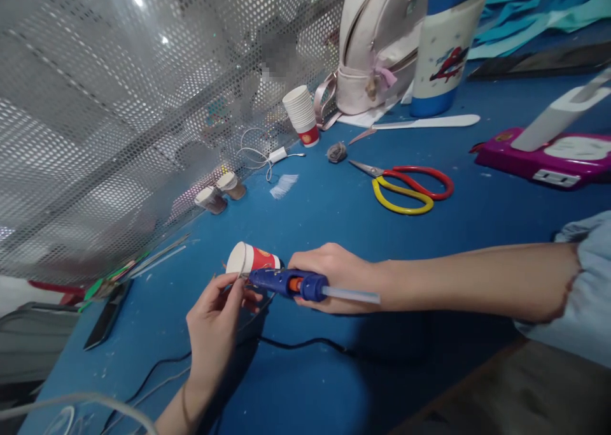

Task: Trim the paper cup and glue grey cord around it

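Note:
My right hand is wrapped round a blue hot glue gun with a clear glue stick jutting out of its back. The gun's nozzle points left at my left hand, whose fingers pinch something small that I cannot make out, right at the nozzle tip. A red and white paper cup lies on its side on the blue table, just behind the gun and my left fingers. The gun's black cord trails across the table below.
Red and yellow scissors lie behind. A stack of paper cups, two small jars, a backpack, a tall bottle, a purple device and a perforated metal wall stand around. A dark phone lies left.

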Available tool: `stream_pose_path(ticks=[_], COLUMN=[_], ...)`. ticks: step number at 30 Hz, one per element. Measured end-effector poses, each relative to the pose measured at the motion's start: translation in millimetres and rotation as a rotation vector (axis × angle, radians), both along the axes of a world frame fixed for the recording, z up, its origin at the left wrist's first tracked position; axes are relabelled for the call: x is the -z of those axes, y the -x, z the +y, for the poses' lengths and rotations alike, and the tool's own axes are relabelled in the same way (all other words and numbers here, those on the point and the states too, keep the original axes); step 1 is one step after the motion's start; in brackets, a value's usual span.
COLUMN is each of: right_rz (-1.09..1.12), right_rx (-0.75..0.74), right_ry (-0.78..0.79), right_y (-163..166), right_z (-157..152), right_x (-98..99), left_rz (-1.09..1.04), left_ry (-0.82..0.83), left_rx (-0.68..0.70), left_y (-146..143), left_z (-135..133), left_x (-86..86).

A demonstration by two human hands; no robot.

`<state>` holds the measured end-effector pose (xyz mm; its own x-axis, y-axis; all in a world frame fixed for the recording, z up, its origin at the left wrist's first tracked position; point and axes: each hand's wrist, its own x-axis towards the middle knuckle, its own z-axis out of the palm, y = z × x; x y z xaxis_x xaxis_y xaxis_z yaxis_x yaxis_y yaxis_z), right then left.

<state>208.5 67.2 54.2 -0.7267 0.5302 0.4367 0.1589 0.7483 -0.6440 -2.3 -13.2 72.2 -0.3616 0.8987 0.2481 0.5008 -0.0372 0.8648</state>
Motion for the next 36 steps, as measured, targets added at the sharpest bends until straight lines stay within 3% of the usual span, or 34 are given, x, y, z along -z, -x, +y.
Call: stream_pose_path(ticks=[6,11,18,24,31,36], right_rz=[-0.035,-0.017,-0.019,-0.05,-0.061,-0.056], right_rx=[0.081,0.015,0.095,0.029,0.096,0.043], right_ry=[0.018,-0.039,0.006,-0.032,0.015,-0.019], right_y=[-0.8,-0.2,-2.5,-2.5,-3.6,-2.2], right_z=[0.6,-2.2,0.3,-3.9,-3.1,-5.9], right_x=[-2.3,-2.1,-4.4,-6.2,-8.7,-8.3], left_rz=[-0.029,-0.05,-0.093,-0.132,-0.205,-0.203], left_ry=[0.021,0.027,0.041,0.029,0.028,0.026], left_rx=[-0.024,-0.004,-0.012,0.015,0.001,0.014], left_y=[-1.3,-3.3,1.2,0.0,1.0,2.8], left_z=[-1.3,-2.5,-3.2,-3.6,-3.8,-3.9], left_x=[-1.0,-2.1,2.0,1.5,3.6,4.6])
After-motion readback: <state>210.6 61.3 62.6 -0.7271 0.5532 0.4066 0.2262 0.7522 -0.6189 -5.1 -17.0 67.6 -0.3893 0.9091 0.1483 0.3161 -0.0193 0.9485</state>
